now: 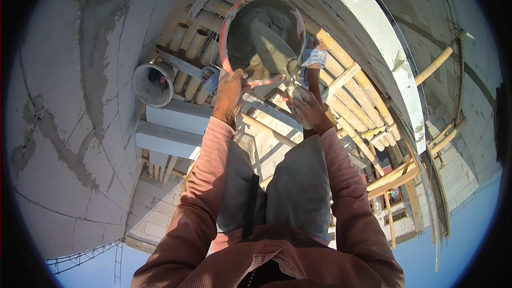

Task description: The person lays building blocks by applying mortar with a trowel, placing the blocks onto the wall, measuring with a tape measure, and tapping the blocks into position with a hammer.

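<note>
A round bucket (pixel 226 37) with a red-orange rim stands on the bamboo platform in front of me, its opening facing up at me. Wet grey mortar (pixel 255 16) lies inside it. My left hand (pixel 229 96) is closed on the bucket's near rim. In my right hand (pixel 306 108) is the handle of a trowel (pixel 272 47), whose mortar-coated blade reaches into the bucket. The blade's tip rests at the mortar, and the fingers wrap round the grip.
Bamboo poles (pixel 341 101) with gaps between them form the platform. My sandalled feet (pixel 314 57) flank the bucket. A smaller grey bucket (pixel 153 84) sits at left, near pale blocks (pixel 170 137). A block wall (pixel 64 101) rises at left; a pale ledge (pixel 381 26) runs along the right.
</note>
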The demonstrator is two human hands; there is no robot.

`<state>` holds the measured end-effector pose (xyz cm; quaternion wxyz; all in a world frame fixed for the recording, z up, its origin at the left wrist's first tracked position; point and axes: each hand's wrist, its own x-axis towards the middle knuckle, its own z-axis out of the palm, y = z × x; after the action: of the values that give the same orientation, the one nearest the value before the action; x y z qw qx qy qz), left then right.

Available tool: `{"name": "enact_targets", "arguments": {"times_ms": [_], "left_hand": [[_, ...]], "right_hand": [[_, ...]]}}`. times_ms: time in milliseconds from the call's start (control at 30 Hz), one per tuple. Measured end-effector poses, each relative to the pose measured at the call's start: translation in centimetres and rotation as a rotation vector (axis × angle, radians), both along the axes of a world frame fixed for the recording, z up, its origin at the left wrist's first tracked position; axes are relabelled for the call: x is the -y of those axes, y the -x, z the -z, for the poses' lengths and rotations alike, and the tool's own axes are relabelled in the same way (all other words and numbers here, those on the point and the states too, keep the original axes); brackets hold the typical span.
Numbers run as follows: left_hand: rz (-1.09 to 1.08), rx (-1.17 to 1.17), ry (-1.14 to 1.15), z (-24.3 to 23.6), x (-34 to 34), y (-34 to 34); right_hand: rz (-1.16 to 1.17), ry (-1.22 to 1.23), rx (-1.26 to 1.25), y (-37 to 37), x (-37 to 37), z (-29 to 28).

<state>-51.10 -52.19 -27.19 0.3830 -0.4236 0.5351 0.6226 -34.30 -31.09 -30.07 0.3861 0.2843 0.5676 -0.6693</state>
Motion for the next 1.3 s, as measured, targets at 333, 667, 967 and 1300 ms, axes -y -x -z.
{"name": "enact_targets", "arguments": {"times_ms": [333,667,967,1300], "left_hand": [[-0.045,0.175,0.085,6.6,3.3,-1.2],[-0.048,0.09,-0.013,9.0,8.1,-1.2],[-0.069,0.09,0.049,8.2,7.7,0.7],[-0.084,0.107,0.054,9.1,7.6,0.6]], "right_hand": [[0.209,-0.381,-0.48,2.1,1.0,6.0],[0.552,-0.924,-0.513,18.0,-0.2,18.4],[0.384,-0.945,-0.54,12.2,4.2,17.2],[-0.506,-1.831,-0.136,13.6,-2.8,22.8]]}}
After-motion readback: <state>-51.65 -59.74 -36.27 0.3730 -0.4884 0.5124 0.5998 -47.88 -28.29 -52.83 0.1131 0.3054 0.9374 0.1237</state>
